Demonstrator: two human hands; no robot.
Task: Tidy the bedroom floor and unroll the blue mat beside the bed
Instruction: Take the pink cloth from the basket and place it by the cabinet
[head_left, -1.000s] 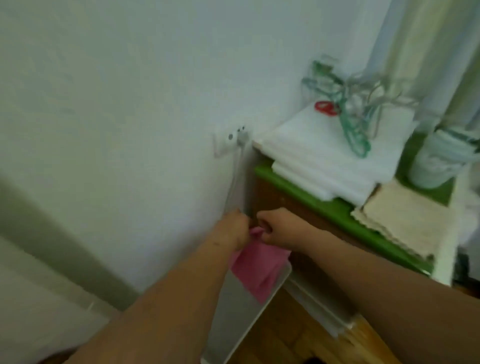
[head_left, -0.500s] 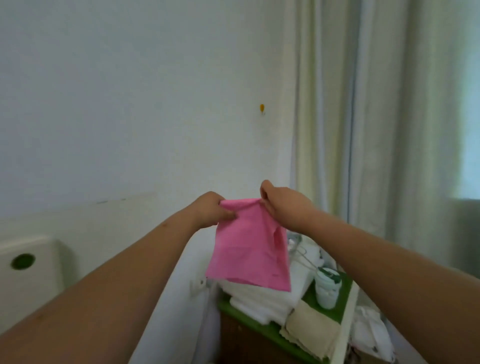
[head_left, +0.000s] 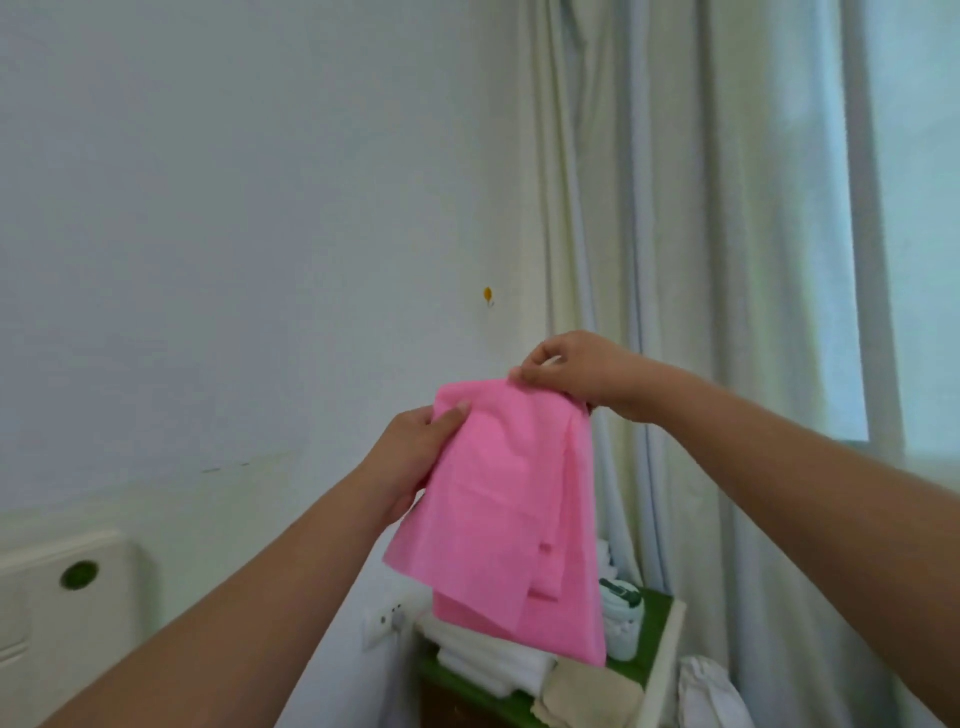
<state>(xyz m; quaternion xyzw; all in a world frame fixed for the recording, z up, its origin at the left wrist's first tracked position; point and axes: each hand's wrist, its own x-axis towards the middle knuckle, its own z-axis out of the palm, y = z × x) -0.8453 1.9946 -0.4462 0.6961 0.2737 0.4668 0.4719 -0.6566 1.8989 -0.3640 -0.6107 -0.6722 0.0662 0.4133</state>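
Both hands are up in front of the white wall holding a thin pink fabric cloth (head_left: 511, 514). Left hand (head_left: 410, 457) has its thumb pinched on the cloth's left edge, and the right hand (head_left: 576, 374), up around 1 o'clock from it, pinches the top corner. Cloth hangs folded over itself, in the air. Below it at 6 o'clock sits a green-topped wooden stand (head_left: 655, 616) with folded white towels (head_left: 488, 662). Small yellow wall hook (head_left: 488, 294) at 12 o'clock.
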